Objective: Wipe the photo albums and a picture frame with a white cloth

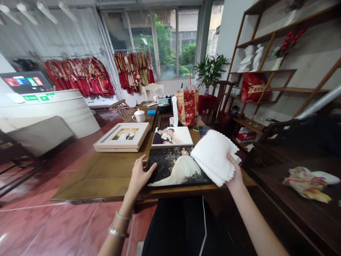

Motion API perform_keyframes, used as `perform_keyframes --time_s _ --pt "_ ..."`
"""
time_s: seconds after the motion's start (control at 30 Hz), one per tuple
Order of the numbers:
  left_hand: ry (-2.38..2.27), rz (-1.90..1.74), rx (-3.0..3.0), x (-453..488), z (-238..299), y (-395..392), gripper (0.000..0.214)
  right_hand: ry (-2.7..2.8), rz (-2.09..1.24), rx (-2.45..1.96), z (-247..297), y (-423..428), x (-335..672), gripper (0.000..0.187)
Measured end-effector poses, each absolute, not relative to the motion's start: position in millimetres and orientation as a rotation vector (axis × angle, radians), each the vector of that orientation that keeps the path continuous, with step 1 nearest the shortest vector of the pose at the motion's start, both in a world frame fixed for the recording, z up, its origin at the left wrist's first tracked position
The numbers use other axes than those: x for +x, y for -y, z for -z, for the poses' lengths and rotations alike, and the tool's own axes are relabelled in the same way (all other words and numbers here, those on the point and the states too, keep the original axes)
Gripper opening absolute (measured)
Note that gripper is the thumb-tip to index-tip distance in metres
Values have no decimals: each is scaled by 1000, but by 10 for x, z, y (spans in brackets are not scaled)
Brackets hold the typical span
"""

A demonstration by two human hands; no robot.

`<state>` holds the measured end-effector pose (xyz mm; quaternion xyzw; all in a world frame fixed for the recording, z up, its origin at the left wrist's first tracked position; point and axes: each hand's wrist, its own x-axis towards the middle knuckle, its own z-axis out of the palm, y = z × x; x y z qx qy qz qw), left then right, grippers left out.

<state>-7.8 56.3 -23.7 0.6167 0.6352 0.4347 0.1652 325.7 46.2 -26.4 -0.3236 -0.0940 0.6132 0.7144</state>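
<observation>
A dark glossy photo panel (173, 167) showing a white dress lies flat on the wooden table (106, 177) in front of me. My left hand (140, 176) rests on the panel's left edge, thumb on top and fingers curled around it. My right hand (234, 170) grips a folded white cloth (213, 156) with a scalloped edge, held over the panel's right end. A second, lighter photo panel (172, 136) lies just behind the dark one.
A cream framed picture (122, 137) sits at the table's left. Behind are a white teapot (139, 115), a red gift bag (188, 106), a phone (196, 128) and small items. Wooden shelves stand right, a dark bench with crumpled cloth (306, 183) near right, red garments hang at back.
</observation>
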Motion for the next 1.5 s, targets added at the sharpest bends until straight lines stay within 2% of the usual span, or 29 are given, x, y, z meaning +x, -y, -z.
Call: perform_keyframes --time_s 0.2,0.47,0.93,1.2,1.33,1.43,1.5 --pt "-1431 -1280 1961 -14 277 -630 48 221 -1366 -695 299 -447 3271 27" --pt "-1369 -992 2113 -31 230 -536 45 230 -1307 -697 286 -420 3242 25" --pt "-1384 -1052 2110 -40 256 -519 43 318 -1345 -650 394 -415 3332 26" --pt "-1370 -1047 2111 -65 291 -547 44 279 -1118 -604 467 -327 3374 26" --pt "-1375 -1026 2121 -73 295 -553 44 283 -949 -613 262 -301 3363 31" --pt "-1374 -1017 2131 -75 300 -565 45 351 -657 -685 -7 -367 3319 47" --pt "-1376 -1013 2135 -80 307 -578 45 518 -429 -811 -145 -438 3286 50"
